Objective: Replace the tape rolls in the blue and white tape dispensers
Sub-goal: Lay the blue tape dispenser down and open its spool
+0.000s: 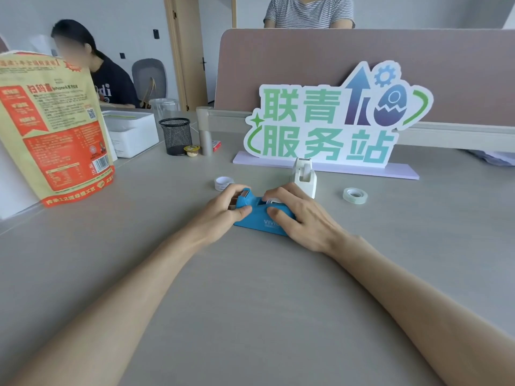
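Because the work needs both hands, the clutter sits at the far left, well out of reach: a tall printed snack bag [55,129], a white box [133,132] and a black mesh pen cup [176,136]. Nearer the middle a white ring [223,182] lies flat on the desk [250,288], just beyond the left hand [223,207]. It could be a spent core or a thin roll; I cannot tell which.

The left hand's fingers [232,190] are curled round the cutter end of the blue dispenser [256,218], thumb on the near wall, probably to pin the body down. This dispenser lies at the centre of the desk, lengthwise between the two hands. The right hand [303,218] covers its other end, with the fingers [278,192] hooked over the roll well and the thumb pressed against the near side. Something white shows in the well under the fingertips, so the step in hand looks like seating or freeing a roll there.

Just beyond the right hand stands the white dispenser [304,176], upright and untouched, in front of a large lettered sign [328,121]. Farther right, apart from everything, a clear tape roll [355,195] lies flat, likely a refill kept within reach.
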`<state>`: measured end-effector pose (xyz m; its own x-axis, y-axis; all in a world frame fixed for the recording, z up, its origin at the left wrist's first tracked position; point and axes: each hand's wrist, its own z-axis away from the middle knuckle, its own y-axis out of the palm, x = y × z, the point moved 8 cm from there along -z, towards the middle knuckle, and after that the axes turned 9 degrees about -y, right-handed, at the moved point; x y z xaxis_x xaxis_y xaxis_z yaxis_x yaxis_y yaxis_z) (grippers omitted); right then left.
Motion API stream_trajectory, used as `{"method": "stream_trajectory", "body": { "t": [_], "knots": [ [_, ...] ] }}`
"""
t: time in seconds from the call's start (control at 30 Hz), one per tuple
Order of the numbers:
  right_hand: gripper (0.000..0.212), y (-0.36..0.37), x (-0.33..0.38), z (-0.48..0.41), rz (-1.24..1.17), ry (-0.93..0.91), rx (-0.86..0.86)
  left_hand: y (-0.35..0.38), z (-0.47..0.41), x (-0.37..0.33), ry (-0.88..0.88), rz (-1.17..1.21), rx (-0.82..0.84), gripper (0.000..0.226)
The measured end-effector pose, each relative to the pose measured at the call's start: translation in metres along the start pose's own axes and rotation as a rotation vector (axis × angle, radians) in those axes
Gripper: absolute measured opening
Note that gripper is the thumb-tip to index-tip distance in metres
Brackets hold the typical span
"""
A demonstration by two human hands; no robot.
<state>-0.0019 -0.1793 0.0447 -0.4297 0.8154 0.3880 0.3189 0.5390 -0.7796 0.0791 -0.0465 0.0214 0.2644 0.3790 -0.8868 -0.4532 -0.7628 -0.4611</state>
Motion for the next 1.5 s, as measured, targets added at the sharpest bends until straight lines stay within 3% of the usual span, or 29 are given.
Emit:
{"method": "stream_trajectory", "body": {
  "t": [0.3,0.47,0.63,1.0,1.1,1.23,1.5],
  "knots": [
    [0.018,-0.004,0.004,0.001,0.02,-0.021,-0.057,-0.001,0.0,-0.001,0.017,-0.013,-0.008,0.029],
    [0.022,-0.02,0.013,0.005,0.059,-0.116,-0.249,-0.002,0.001,-0.002,0.016,0.0,-0.022,0.028],
    [0.018,-0.028,0.005,0.008,0.008,-0.075,-0.402,-0.003,0.003,-0.005,0.022,0.005,-0.031,0.027],
    [0.016,-0.042,0.012,0.015,-0.054,-0.074,-0.597,-0.004,0.004,-0.006,0.017,-0.017,-0.057,0.028],
    [0.019,-0.037,0.036,0.017,0.104,-0.26,-0.562,-0.005,0.004,-0.008,0.016,-0.026,-0.08,0.027],
    [0.023,-0.012,0.065,0.014,0.296,-0.5,-0.35,-0.004,0.004,-0.012,0.034,-0.036,-0.109,0.025],
    [0.029,-0.002,0.056,0.011,0.281,-0.392,-0.182,-0.012,-0.001,-0.004,0.102,-0.179,-0.163,0.032]
  ]
}}
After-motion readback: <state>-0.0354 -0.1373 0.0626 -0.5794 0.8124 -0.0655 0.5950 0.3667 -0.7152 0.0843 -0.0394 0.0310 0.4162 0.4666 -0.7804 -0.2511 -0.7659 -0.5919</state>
